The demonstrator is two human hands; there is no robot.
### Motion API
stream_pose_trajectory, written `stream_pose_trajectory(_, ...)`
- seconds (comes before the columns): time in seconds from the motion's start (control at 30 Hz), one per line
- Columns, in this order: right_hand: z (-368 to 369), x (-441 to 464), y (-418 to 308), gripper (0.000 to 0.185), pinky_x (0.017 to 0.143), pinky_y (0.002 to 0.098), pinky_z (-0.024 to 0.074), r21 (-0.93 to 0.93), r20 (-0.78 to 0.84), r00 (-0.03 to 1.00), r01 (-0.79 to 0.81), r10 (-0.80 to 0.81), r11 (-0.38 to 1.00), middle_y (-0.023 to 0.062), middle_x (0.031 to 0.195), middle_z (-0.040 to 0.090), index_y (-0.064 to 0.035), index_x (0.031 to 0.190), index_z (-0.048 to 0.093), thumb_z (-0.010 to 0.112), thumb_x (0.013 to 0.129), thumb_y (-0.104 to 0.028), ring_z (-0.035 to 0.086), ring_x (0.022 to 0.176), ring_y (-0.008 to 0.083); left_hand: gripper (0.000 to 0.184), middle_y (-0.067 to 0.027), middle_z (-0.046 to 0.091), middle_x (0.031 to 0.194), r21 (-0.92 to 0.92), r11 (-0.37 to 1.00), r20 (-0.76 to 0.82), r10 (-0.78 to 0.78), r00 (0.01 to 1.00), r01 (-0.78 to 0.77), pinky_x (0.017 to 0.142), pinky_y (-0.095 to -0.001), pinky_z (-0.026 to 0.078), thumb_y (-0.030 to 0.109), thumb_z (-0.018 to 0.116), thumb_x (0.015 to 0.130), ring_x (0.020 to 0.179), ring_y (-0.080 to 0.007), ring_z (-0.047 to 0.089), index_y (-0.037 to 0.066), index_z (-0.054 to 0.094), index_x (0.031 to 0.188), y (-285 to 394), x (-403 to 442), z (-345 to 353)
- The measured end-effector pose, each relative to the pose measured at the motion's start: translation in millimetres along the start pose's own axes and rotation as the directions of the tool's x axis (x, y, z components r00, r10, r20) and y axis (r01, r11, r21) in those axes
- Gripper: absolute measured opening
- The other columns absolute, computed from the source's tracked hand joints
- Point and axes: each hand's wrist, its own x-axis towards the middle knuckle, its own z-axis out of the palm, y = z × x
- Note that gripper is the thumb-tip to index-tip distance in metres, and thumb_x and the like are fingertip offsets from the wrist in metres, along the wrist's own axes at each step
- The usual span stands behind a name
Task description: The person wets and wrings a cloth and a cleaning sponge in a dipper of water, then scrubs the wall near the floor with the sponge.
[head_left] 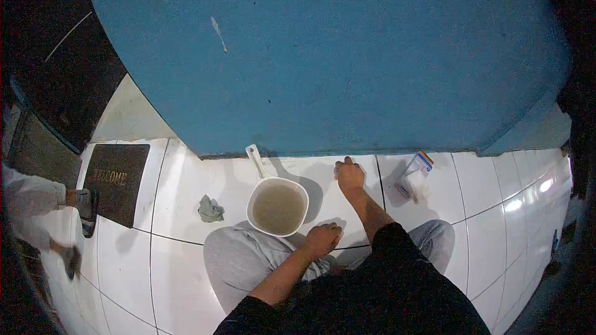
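My right hand [351, 175] is at the white tiled floor close to the base of the blue wall, its fingers curled in; whatever may be under them is hidden. My left hand [323, 239] hangs over my lap with fingers folded, and I cannot make out anything inside it. Just beyond my left knee stands a white dipper [306, 218] holding murky greyish water, its handle pointing toward the wall. Left of the dipper lies a crumpled grey cloth [210, 209]. To the right of my right hand is a clear plastic packet [415, 183] with a blue, white and orange top.
The blue wall [372, 74] rises in front of me and bears a whitish streak [219, 34]. A dark "WELCOME" mat [116, 185] lies at left. Another person's leg and sandalled foot [87, 212] show at the far left. Glossy tiles [490, 236] extend rightward.
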Motion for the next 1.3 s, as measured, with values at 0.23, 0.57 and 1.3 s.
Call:
stream_pose_trajectory(0.23, -0.5, 0.2, -0.4, 0.024, 0.062, 0.0369, 0.0507, -0.015, 0.011, 1.0, -0.008, 0.009, 1.0, 0.0088, 0.095, 0.051, -0.013, 0.085, 0.057, 0.067, 0.063, -0.017, 0.056, 0.083, 0.0278, 0.018, -0.0128, 0.052, 0.084, 0.002, 1.0, -0.003, 0.021, 1.0, -0.021, 0.064, -0.0426, 0.047, 0.019, 0.045, 0.078, 0.076, -0.0298, 0.056, 0.004, 0.05, 0.087, 0.2, -0.6, -2.2)
stream_pose_trajectory(0.57, -4.7, 0.9, -1.6, 0.026, 0.065, 0.0369, 0.0503, -0.017, 0.062, 0.998, -0.031, 0.032, 0.999, 0.0095, 0.096, 0.051, -0.0124, 0.087, 0.057, 0.067, 0.064, -0.017, 0.056, 0.084, 0.0282, 0.018, -0.014, 0.052, 0.087, 0.015, 1.0, 0.033, 0.011, 0.999, -0.011, 0.065, -0.0426, 0.047, 0.018, 0.045, 0.077, 0.075, -0.0311, 0.056, 0.003, 0.05, 0.087, -1.5, -0.2, 1.5)
stream_pose_trajectory(1.3, -8.9, -0.7, -3.9, 0.023, 0.065, 0.0359, 0.0508, -0.017, 0.053, 0.998, -0.034, 0.034, 0.999, 0.0077, 0.096, 0.05, -0.0135, 0.087, 0.057, 0.065, 0.065, -0.017, 0.056, 0.086, 0.0273, 0.016, -0.0137, 0.053, 0.082, 0.028, 0.999, 0.006, -0.022, 1.0, 0.022, 0.063, -0.043, 0.046, 0.017, 0.044, 0.077, 0.074, -0.0307, 0.056, 0.004, 0.05, 0.083, 1.1, 0.0, 1.2)
